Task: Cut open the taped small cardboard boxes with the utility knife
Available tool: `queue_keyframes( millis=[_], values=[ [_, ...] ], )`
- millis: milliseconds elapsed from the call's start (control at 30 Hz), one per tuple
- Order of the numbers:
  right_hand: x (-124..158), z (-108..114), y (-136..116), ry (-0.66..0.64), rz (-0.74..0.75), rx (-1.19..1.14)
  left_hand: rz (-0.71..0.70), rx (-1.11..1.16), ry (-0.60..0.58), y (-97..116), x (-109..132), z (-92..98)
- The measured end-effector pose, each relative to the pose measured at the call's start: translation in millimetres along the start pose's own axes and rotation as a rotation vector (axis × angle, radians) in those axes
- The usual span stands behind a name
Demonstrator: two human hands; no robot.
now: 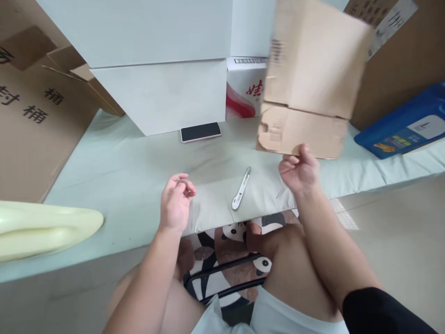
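Note:
My right hand [299, 172] pinches the lower edge of a flattened cardboard box [320, 69], thumb in front. The brown cardboard is raised over the right of the table, with a crease across its lower part and cut flaps at its left side. Over the table's front, my left hand [177, 202] is held up with loosely curled fingers apart and nothing in them. Between the two hands lies a white utility knife [241, 189] on the cloth, its tip pointing away from me.
A phone [200, 132] lies before a large white box [163, 95]. Behind the cardboard stands a red-and-white carton [245, 93]. A blue bottle [403, 123] leans at the right. Large brown cartons [31, 130] flank the table, and a pale yellow object [48, 229] sits front left.

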State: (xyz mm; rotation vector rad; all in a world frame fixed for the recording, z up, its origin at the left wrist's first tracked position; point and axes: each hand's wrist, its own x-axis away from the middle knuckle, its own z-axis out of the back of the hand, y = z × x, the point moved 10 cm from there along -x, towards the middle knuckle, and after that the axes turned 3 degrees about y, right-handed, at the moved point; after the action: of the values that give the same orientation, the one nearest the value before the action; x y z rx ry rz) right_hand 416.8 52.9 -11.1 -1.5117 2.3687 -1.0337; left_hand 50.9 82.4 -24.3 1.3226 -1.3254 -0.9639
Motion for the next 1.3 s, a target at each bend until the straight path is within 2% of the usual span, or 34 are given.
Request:
queue_keyframes(
  millis=[33, 100, 200, 267, 400, 600, 767, 867, 967, 1133, 1300],
  values=[
    [0.5, 10.0, -16.8, 0.107, 0.078, -0.034, -0.056, -0.136, -0.025, 0.6, 1.0, -5.9],
    [5.2, 29.7, -49.3, 0.309, 0.236, 0.038, -0.121, -0.320, -0.078, -2.0, 2.6, -15.6],
    [11.8, 50.9, -90.8, 0.548, 0.400, 0.268, -0.114, -0.429, -0.181, -14.5, 4.3, -28.1],
    [6.5, 57.5, -109.5, 0.618, 0.429, 0.371, -0.105, -0.509, -0.267, -24.2, 7.0, -38.9],
    [-20.7, 62.2, -138.2, 0.681, 0.438, 0.523, -0.134, -0.690, -0.388, -38.3, 14.8, -59.1],
    [-74.1, 56.8, -164.3, 0.724, 0.442, 0.646, -0.229, -0.895, -0.418, -38.9, 19.4, -71.4],
    [-124.6, 23.8, -177.7, 0.646, 0.451, 0.700, -0.266, -0.949, -0.467, -39.6, 20.1, -73.5],
    [-142.0, 14.5, -170.6, 0.589, 0.403, 0.744, -0.268, -0.929, -0.486, -39.8, 20.4, -72.1],
    [-138.9, 27.6, -152.3, 0.586, 0.315, 0.801, -0.249, -0.881, -0.495, -39.0, 21.0, -68.9],
    [-112.7, 51.5, -134.4, 0.572, 0.251, 0.896, -0.237, -0.834, -0.513, -36.3, 25.5, -65.6],
    [-88.1, 42.2, -142.1, 0.525, 0.247, 1.013, -0.247, -0.803, -0.510, -34.3, 28.6, -66.6]
  ],
)
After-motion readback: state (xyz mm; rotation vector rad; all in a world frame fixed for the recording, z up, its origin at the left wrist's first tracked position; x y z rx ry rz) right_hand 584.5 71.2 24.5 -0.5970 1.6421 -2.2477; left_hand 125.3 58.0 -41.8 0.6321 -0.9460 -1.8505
